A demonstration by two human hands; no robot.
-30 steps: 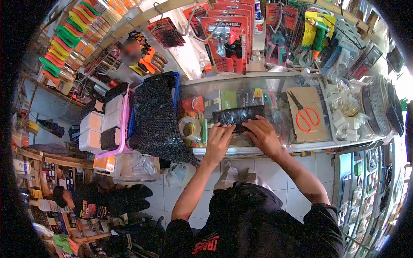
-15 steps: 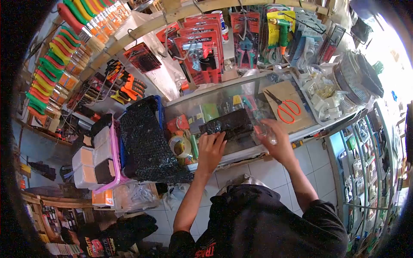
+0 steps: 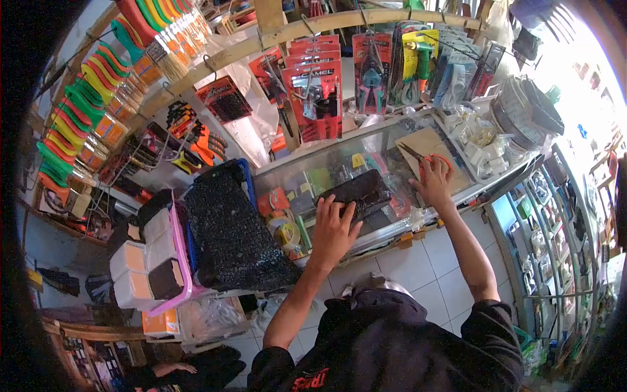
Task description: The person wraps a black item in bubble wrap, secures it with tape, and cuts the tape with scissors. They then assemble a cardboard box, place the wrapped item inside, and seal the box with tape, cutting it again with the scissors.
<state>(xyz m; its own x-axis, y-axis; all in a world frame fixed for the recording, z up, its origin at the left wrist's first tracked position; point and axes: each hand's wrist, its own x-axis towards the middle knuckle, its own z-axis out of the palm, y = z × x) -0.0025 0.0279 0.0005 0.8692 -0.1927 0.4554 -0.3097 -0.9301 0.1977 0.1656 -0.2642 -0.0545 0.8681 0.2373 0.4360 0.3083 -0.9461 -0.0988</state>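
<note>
A dark wrapped bundle (image 3: 367, 191) lies on the glass counter. My left hand (image 3: 334, 230) rests at its left end, fingers spread and touching its near side. To the right, my right hand (image 3: 434, 184) is on the orange handles of the scissors (image 3: 418, 157), with its fingers bent over them. The scissors lie on a piece of brown cardboard (image 3: 457, 175), blades toward the back left. A roll of clear tape (image 3: 285, 232) is left of my left hand.
Left of the counter stand a blue crate covered in black bubble wrap (image 3: 228, 228) and a pink basket (image 3: 183, 268) of boxes. Packaged tools (image 3: 313, 98) hang behind. White fittings (image 3: 483, 147) fill a tray at right. Another person's hand (image 3: 175, 369) shows at lower left.
My right hand has moved right, from beside the bundle onto the scissors' handles. My left hand stays at the bundle, its fingers now more spread. The camera view has shifted slightly.
</note>
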